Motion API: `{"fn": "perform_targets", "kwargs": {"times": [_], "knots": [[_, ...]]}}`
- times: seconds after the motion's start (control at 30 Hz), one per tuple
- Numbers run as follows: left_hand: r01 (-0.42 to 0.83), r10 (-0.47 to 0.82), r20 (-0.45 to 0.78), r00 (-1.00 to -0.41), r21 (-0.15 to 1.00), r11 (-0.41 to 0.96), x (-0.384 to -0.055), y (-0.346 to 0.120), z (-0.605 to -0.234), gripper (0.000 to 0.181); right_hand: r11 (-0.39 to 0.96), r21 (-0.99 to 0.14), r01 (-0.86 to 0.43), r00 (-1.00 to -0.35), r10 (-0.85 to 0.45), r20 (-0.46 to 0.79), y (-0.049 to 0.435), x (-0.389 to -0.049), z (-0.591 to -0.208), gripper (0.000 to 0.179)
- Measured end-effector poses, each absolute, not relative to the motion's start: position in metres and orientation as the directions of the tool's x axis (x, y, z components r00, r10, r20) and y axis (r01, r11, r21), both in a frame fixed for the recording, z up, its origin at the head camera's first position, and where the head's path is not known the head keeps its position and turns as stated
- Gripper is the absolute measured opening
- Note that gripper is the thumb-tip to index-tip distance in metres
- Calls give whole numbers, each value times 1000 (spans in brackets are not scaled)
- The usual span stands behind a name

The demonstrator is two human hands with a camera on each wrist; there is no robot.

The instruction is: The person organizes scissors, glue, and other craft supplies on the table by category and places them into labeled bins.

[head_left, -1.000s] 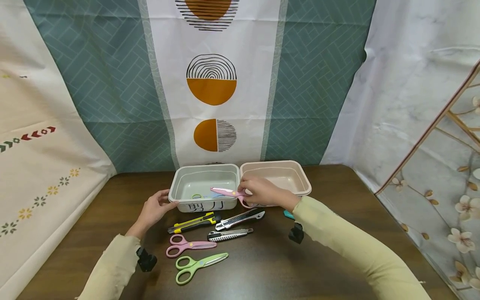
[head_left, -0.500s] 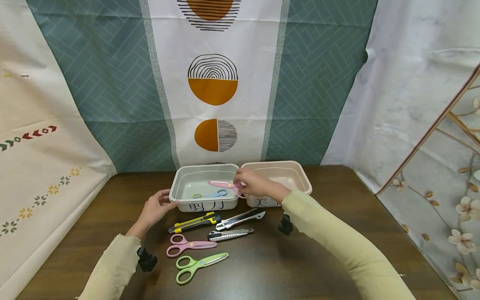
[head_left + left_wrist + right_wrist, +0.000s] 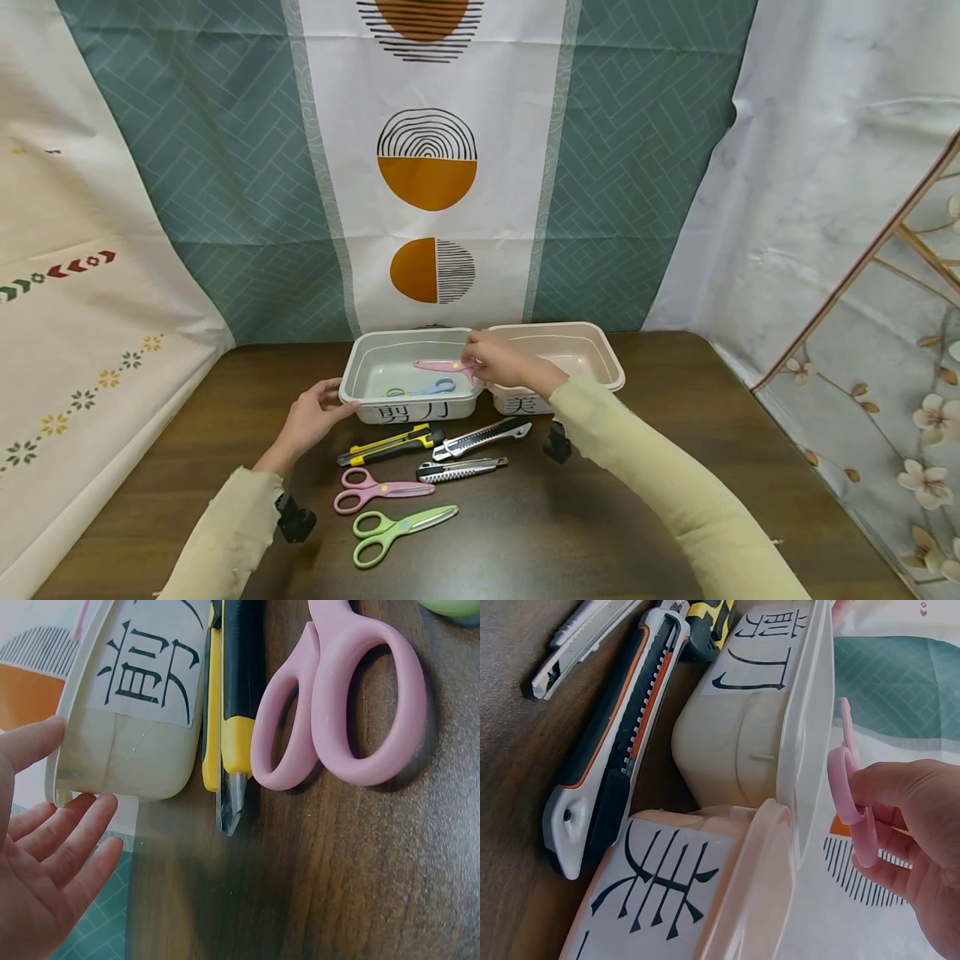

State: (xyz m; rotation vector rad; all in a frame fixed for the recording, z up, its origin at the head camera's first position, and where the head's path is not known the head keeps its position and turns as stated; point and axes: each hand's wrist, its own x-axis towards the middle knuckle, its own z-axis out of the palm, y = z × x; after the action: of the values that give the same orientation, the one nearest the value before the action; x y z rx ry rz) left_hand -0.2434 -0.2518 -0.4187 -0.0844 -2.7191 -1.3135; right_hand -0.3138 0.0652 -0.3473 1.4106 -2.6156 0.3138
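Observation:
My right hand (image 3: 501, 360) pinches pink scissors (image 3: 438, 366) by the handles above the right end of the pale grey-green bin (image 3: 360, 406). In the right wrist view, the fingers (image 3: 892, 784) grip the pink handle loops (image 3: 841, 787) beside the bin rim. My left hand (image 3: 309, 418) holds the same bin at its left front corner. In the left wrist view, the thumb (image 3: 37, 742) lies on the rim, with the other fingertips at the bin's end. Inside the bin lie blue scissors (image 3: 442, 386) and a green loop (image 3: 395, 392).
A pale pink bin (image 3: 611, 375) adjoins on the right. In front lie a yellow-black utility knife (image 3: 390, 444), a white-black knife (image 3: 480, 438) and a silver knife (image 3: 461, 470). Nearer are pink scissors (image 3: 382, 490) and green scissors (image 3: 401, 527) on the wooden table (image 3: 600, 533).
My right hand has moved left with the pink scissors, from the front of the pink bin to over the grey-green bin's right end. The left hand stays at the bin's corner.

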Motion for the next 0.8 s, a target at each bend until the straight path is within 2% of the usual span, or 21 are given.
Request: {"fn": "perform_targets", "kwargs": {"times": [0.47,0.8], "knots": [[106,-3,135,-991,790,604,-244,-254,-421,61,550,-192,-813,-580,-791,192,48,-319,-353,18],[103,-9,136,-991,791,603,-246,-253,-422,60,552,-185,-813,-582,-780,229,42,-325,-362,18]]}}
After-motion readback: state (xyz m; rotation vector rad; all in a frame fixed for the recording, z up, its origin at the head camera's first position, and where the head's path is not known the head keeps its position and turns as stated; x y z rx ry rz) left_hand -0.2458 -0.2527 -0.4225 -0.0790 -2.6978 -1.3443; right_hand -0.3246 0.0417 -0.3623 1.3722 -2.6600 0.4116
